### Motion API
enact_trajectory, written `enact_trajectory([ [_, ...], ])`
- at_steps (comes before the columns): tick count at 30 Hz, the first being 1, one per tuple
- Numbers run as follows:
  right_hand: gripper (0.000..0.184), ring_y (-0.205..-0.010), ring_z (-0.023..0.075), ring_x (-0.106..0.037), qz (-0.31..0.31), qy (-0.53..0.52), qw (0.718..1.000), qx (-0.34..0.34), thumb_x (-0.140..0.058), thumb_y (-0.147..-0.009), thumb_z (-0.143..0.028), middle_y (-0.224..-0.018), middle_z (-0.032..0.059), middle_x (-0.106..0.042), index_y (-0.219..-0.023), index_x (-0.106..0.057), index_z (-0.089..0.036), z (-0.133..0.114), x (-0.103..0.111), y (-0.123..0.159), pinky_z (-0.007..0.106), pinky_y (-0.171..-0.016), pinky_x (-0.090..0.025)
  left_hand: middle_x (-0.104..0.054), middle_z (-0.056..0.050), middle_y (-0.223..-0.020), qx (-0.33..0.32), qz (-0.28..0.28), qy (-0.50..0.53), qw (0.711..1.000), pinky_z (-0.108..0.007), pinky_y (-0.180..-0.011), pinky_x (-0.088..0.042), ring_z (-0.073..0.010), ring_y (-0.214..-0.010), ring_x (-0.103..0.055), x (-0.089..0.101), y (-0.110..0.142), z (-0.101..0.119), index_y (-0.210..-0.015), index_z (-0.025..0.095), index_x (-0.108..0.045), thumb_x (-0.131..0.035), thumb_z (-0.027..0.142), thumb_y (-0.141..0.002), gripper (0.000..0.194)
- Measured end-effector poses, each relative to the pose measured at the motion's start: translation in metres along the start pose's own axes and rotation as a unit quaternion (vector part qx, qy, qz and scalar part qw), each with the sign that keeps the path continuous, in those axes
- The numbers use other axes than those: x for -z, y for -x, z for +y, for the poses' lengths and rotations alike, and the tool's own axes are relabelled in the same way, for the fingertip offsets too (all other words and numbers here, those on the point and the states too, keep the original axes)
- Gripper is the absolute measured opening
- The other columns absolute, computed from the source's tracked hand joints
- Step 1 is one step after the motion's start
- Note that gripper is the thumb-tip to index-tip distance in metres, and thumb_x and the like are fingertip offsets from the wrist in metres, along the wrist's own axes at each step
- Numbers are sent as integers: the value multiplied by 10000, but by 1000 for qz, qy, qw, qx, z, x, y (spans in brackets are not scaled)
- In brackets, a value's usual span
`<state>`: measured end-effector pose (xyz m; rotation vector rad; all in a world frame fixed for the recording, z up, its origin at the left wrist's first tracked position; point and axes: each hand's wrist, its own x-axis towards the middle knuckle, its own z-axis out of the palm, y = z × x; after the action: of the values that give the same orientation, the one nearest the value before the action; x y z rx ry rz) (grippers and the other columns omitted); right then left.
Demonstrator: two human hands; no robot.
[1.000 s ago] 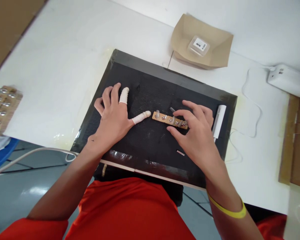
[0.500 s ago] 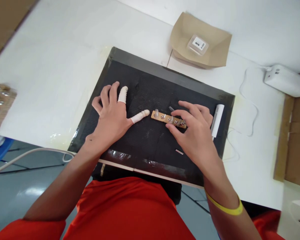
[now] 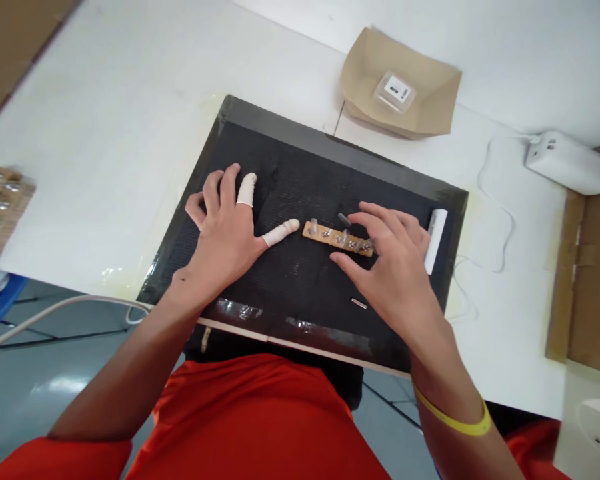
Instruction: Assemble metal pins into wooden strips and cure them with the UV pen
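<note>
On the black mat point(image 3: 285, 273) lies a narrow tan strip point(image 3: 333, 237) carrying several small metal pieces and clear upright bits. My left hand point(image 3: 225, 223) rests on the mat left of the strip, fingers spread, with white finger cots on thumb and index finger; the thumb tip is close to the strip's left end. Over the strip's right end hovers my right hand point(image 3: 393, 257), thumb and index finger apart with nothing visible between them. A small dark piece point(image 3: 344, 219) sits just behind the strip, by the right index fingertip. Nearer me is a small shiny metal piece point(image 3: 359, 303).
At the back stands a brown paper tray point(image 3: 430, 100) with a clear plastic box point(image 3: 395, 92) inside. A white roll point(image 3: 436, 241) lies at the mat's right edge. Further right is a white power bank point(image 3: 570, 161) with a cable. A board with metal parts point(image 3: 3, 213) sits far left.
My right thumb and index finger have opened slightly wider and shifted a little away from the strip. My left hand has stayed in place.
</note>
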<state>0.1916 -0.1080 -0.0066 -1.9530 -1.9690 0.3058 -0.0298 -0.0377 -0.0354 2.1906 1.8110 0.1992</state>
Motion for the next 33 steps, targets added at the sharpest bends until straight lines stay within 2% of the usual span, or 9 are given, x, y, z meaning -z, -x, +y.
enact_trajectory([
  [4, 408, -1340, 379, -554, 39, -15, 999, 3, -782, -882, -342, -1458, 100, -650, -1263, -643, -287, 1, 18, 6, 607, -1146, -356, -337, -186, -1695, 7, 15, 47, 999, -677, -1252, -192, -461, -1572, -254, 4, 0, -5, -1571, 216, -428, -631, 676, -926, 818],
  [7, 435, -1405, 368, -515, 85, -51, 995, -14, -766, -912, -380, -1509, 114, -607, -1317, -634, -296, -6, 33, 20, 605, -1184, -350, -527, -145, -1574, 10, 93, 203, 975, -587, -1267, -288, -399, -1501, -427, 10, -1, -6, -1432, 212, -597, -644, 661, -940, 668],
  [9, 506, -1467, 360, -460, 93, -113, 988, -39, -776, -906, -419, -1571, 104, -547, -1373, -611, -312, -18, 35, 35, 598, -1206, -348, -650, -108, -1451, 10, 175, 382, 908, -493, -1241, -379, -339, -1410, -552, 17, 0, 3, -1281, 198, -703, -599, 676, -974, 578],
  [11, 653, -1494, 349, -436, 64, -235, 967, -81, -811, -862, -491, -1627, 85, -478, -1443, -560, -333, -37, 27, 53, 580, -1214, -366, -711, -61, -1373, 8, 219, 577, 787, -428, -1199, -437, -294, -1357, -608, 27, 4, 21, -1139, 212, -763, -497, 683, -1026, 553],
  [13, 809, -1449, 325, -496, 8, -405, 902, -153, -828, -811, -580, -1616, 84, -482, -1506, -490, -343, -59, 11, 70, 537, -1176, -431, -731, -25, -1331, -3, 148, 743, 653, -432, -1102, -522, -287, -1304, -655, 37, 12, 44, -1062, 244, -789, -381, 695, -1056, 608],
  [17, 755, -1146, 285, -680, -102, -674, 686, -255, -884, -689, -611, -1280, 76, -721, -1324, -633, -290, -104, -25, 88, 432, -955, -574, -701, -9, -1390, -12, -72, 832, 551, -518, -1007, -598, -334, -1371, -623, 53, 30, 86, -1068, 289, -787, -145, 751, -1052, 792],
  [20, 421, -831, 227, -687, -116, -708, 623, -311, -884, -685, -518, -881, 29, -751, -953, -733, -230, -126, -35, 94, 362, -767, -582, -710, 4, -1360, -10, -105, 821, 561, -522, -953, -631, -353, -1390, -608, 56, 34, 104, -1100, 322, -775, -167, 768, -1044, 756],
  [27, 324, -896, 231, -661, 8, -647, 688, -329, -833, -751, -511, -945, 59, -735, -888, -775, -224, -134, -29, 117, 347, -786, -572, -652, 85, -1445, -37, -83, 734, 673, -487, -959, -631, -335, -1508, -464, 61, 32, 123, -1205, 345, -746, 46, 660, -1076, 863],
  [33, 330, -1016, 250, -681, -9, -648, 689, -325, -812, -784, -509, -1046, 68, -757, -973, -796, -239, -132, -42, 138, 391, -946, -565, -677, 77, -1361, 20, 68, 576, 815, -407, -743, -583, -395, -1540, -306, 73, 23, 140, -742, 192, -774, 127, 653, -1037, 1055],
])
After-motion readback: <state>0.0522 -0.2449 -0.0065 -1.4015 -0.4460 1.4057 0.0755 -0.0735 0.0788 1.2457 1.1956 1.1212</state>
